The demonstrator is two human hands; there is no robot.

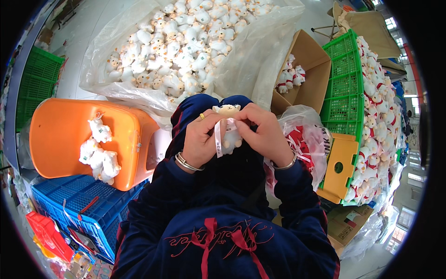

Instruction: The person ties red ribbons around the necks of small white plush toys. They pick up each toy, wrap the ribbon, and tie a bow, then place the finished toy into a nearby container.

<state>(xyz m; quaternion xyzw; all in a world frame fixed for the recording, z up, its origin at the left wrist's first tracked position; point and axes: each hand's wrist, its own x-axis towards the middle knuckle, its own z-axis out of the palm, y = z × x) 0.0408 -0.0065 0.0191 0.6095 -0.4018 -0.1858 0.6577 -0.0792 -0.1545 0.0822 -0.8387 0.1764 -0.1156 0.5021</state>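
Using the orange chair (74, 121) as reference, the white plush toy (232, 139) was found to the chair's right, upright between both hands, its face uncovered. The left hand (197, 139) was narrow, thumb and fingers closed on a pale pink ribbon (219, 142) at the toy's neck; one printed length hung down on the side nearer the chair. The right hand (261, 129), on the side farther from the chair, was likewise narrow, pinching the ribbon beside the neck. Whether the ribbon fully encircled the neck could not be told.

The step in hand was judged to be fastening the ribbon. Sound practice called for keeping the band flat and its print outward, steadying the neck without crushing the soft body, and drawing both ends evenly, since a one-sided pull risked twisting the band.
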